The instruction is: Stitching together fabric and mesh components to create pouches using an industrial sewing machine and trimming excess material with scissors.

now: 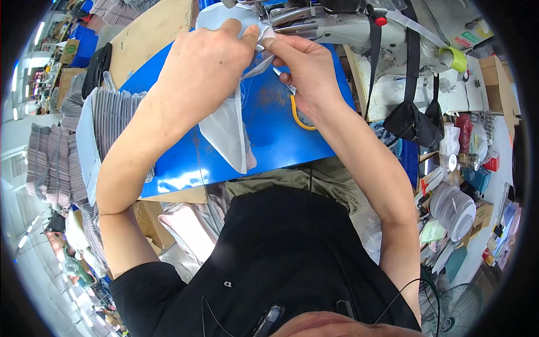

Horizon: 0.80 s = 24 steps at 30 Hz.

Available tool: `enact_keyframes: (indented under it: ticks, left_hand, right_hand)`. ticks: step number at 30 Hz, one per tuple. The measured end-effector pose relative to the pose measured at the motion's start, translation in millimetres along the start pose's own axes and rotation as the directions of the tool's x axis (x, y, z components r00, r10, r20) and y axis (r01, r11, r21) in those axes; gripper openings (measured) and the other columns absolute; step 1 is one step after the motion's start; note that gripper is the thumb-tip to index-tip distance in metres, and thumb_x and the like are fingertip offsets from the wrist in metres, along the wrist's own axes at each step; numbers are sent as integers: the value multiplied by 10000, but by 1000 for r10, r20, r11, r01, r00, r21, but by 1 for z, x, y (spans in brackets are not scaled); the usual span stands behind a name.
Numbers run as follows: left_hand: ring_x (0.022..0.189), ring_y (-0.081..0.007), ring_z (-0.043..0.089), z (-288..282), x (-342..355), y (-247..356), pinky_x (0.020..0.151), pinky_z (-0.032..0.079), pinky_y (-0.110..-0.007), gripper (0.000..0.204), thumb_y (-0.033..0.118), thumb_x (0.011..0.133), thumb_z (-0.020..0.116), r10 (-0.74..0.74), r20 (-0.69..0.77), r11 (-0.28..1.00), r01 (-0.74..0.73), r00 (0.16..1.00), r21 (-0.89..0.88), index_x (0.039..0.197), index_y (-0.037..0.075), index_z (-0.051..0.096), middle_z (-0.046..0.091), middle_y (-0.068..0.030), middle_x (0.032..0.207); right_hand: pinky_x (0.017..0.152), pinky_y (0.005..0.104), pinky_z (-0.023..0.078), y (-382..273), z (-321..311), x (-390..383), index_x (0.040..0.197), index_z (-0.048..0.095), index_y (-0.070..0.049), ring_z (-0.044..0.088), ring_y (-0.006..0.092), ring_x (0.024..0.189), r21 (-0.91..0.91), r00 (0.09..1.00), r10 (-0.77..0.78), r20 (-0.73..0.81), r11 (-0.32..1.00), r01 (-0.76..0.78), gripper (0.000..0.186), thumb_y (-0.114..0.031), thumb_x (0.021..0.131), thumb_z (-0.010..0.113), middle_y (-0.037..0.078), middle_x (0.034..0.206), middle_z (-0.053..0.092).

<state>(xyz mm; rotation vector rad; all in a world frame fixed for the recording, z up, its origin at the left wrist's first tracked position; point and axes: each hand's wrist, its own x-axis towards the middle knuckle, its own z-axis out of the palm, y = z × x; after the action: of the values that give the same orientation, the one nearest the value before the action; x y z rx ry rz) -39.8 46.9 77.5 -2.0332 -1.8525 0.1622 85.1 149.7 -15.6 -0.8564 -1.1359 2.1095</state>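
My left hand (210,62) is at the far edge of the blue tabletop, fingers pinched on a pale blue-white fabric piece (224,129). One part of the fabric lies beyond the knuckles, and a pointed part with a seamed edge hangs toward me. My right hand (309,70) meets the left from the right, thumb and fingers closed on the fabric's edge. Scissors with a yellow handle (296,115) show beside my right palm and wrist; whether they are held or lie on the table is not clear. Loose threads trail from the fabric below my fingers.
A sewing machine (359,28) stands beyond my hands to the right, with black straps and a black pouch (410,121) hanging from it. Stacked grey fabric pieces (115,115) stand by my left forearm. The blue tabletop (281,140) carries brownish lint. A fan (460,312) is at lower right.
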Motion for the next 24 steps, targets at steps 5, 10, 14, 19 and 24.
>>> enact_keyframes:
  ticks: [5, 10, 14, 19, 24]
  left_hand:
    - [754, -286, 749, -1, 2, 7, 621, 599, -345, 419, 51, 837, 696, -29, 43, 999, 27, 999, 42, 1254, 7, 684, 705, -162, 994]
    - [737, -274, 748, 0, 5, 15, 605, 591, -335, 400, 75, 852, 683, -68, 37, 996, 66, 997, 60, 1241, -18, 683, 706, -165, 973]
    - [716, -271, 744, 6, 9, 24, 582, 583, -331, 387, 91, 852, 683, -136, -12, 991, 136, 991, 4, 1208, -61, 677, 705, -165, 953]
    - [705, -274, 741, 15, 15, 35, 567, 581, -340, 382, 81, 843, 675, -222, -24, 971, 219, 975, -91, 1186, -86, 668, 705, -168, 944]
    - [707, -296, 739, 21, 18, 48, 569, 584, -354, 429, 73, 815, 682, -299, -20, 946, 293, 954, -140, 1206, -98, 649, 706, -180, 947]
  right_hand:
    - [548, 224, 400, 1, -1, 0, 992, 787, -25, 603, 60, 706, 14, 1000, -17, 9, 1000, 17, 203, -178, 860, 810, 3, 819, 711]
    - [553, 220, 411, 1, -1, 2, 1000, 786, -20, 608, 63, 708, 18, 1000, -16, 6, 1000, 16, 199, -169, 869, 805, 13, 826, 718]
    - [550, 218, 414, 1, 0, 2, 1003, 785, -13, 606, 62, 703, 29, 999, -35, 19, 999, 34, 193, -159, 876, 800, 17, 826, 719]
    - [538, 220, 417, 3, -1, 2, 1025, 785, -10, 590, 55, 675, 31, 999, -41, -1, 999, 41, 205, -171, 899, 791, 16, 821, 716]
    - [536, 221, 423, 6, -5, 2, 1047, 783, -11, 580, 44, 673, 61, 998, -47, 37, 997, 44, 224, -195, 920, 781, 8, 824, 716]
